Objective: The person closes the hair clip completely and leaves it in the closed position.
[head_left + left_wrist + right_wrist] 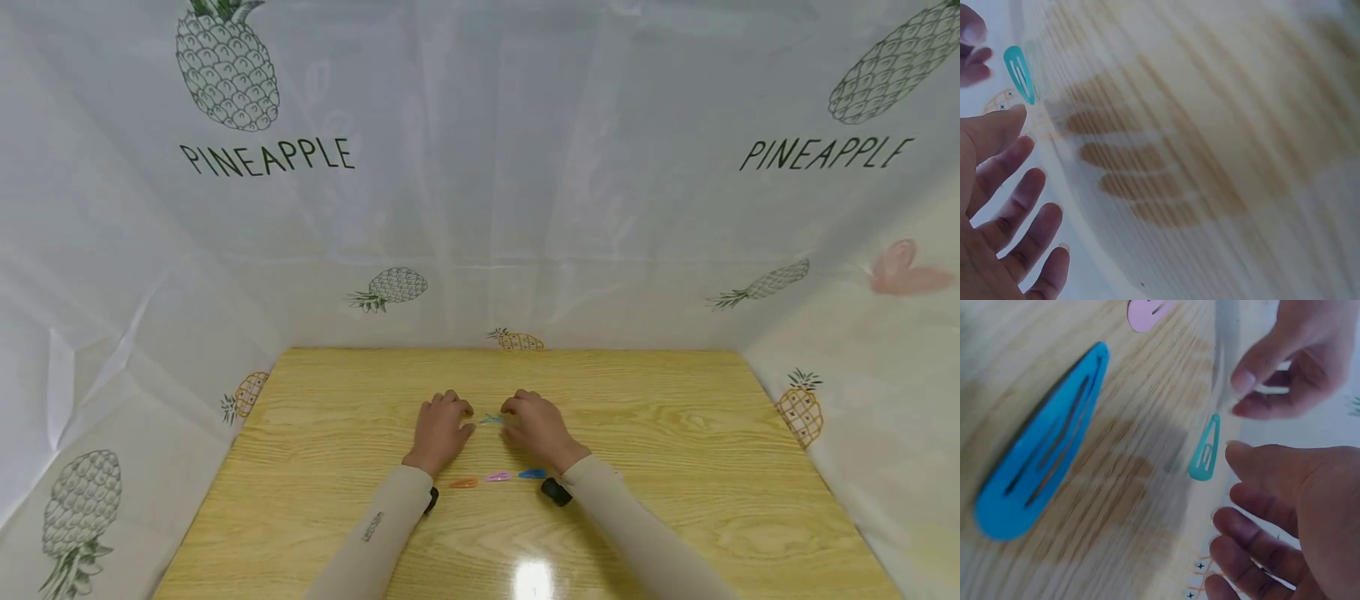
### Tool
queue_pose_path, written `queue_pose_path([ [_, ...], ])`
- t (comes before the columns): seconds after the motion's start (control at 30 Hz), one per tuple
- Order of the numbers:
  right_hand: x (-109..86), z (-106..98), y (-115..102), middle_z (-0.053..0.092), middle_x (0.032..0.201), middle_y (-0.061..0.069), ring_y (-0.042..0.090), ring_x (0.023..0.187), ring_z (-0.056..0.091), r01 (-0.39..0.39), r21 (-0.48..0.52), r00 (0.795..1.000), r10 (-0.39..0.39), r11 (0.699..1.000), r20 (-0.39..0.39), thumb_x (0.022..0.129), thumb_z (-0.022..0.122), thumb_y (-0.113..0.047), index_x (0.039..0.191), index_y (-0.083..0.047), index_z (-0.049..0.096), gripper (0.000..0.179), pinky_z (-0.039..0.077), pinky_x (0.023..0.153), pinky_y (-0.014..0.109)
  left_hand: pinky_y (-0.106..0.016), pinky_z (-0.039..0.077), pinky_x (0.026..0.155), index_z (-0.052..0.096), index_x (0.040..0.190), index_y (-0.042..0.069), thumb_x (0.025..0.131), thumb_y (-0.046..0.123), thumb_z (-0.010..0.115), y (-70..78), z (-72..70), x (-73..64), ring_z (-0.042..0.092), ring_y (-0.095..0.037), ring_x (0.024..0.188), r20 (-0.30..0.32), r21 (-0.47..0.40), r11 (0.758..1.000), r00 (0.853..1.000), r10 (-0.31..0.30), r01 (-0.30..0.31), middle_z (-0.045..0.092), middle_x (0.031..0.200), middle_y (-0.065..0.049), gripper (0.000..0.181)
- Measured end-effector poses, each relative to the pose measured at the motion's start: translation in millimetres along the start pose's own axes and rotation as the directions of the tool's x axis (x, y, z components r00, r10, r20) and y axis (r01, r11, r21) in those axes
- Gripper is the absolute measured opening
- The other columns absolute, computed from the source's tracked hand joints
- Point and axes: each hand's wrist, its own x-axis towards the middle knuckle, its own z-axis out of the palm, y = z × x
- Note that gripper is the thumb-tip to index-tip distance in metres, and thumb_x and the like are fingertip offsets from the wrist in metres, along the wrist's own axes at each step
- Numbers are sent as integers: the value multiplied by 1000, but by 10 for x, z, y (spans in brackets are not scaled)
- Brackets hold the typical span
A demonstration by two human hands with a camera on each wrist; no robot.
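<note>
A teal snap hair clip [491, 419] lies on the wooden table between the two hands. My left hand [441, 429] is on its left, fingers spread and relaxed; in the left wrist view its thumb [1007, 128] ends just short of the clip's narrow tip. On the other side is my right hand [538, 427], its fingertips close beside the clip. The right wrist view shows the teal clip [1205, 450] with a small gap to the right thumb [1260, 461] and to the left hand [1297, 369] above it. Neither hand holds anything.
Nearer to me, an orange clip [463, 483], a pink clip [497, 477] and a blue clip [532, 473] lie in a row. Another pinkish clip [618, 475] shows past the right sleeve. White pineapple-print sheeting [480, 208] stands behind and beside the table [337, 392].
</note>
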Motion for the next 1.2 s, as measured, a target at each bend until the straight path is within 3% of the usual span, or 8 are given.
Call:
queue_pose_path([
  [0.4, 150, 170, -48, 66, 90, 4, 24, 83, 64, -115, -88, 992, 120, 990, 51, 88, 87, -12, 100, -6, 80, 16, 59, 77, 43, -49, 49, 90, 80, 106, 13, 93, 22, 84, 132, 67, 87, 58, -25, 96, 32, 42, 999, 999, 1, -2, 64, 103, -3, 16],
  [0.87, 200, 243, -130, 63, 81, 5, 25, 76, 64, -113, -143, 993, 114, 983, 3, 94, 82, -10, 83, -9, 76, 12, 58, 70, 44, -47, 51, 91, 81, 90, 16, 91, 17, 86, 162, 162, 164, 59, -23, 94, 4, 94, 996, 1000, 10, -10, 62, 95, 0, 5],
  [1.07, 170, 226, -157, 63, 81, 4, 25, 76, 64, -107, -122, 994, 106, 987, -9, 95, 80, -8, 86, -8, 78, 9, 59, 68, 42, -47, 52, 92, 81, 87, 17, 91, 19, 86, 174, 119, 139, 60, -23, 94, -1, 101, 995, 1000, 21, -21, 63, 95, 1, 7],
  [1.2, 116, 192, -164, 62, 82, 3, 23, 76, 64, -106, -78, 994, 104, 991, -31, 94, 80, -6, 87, -8, 79, 7, 58, 65, 37, -46, 51, 89, 80, 90, 18, 91, 21, 86, 164, 66, 73, 60, -22, 92, -51, 70, 996, 997, 55, -51, 64, 97, 1, 7],
])
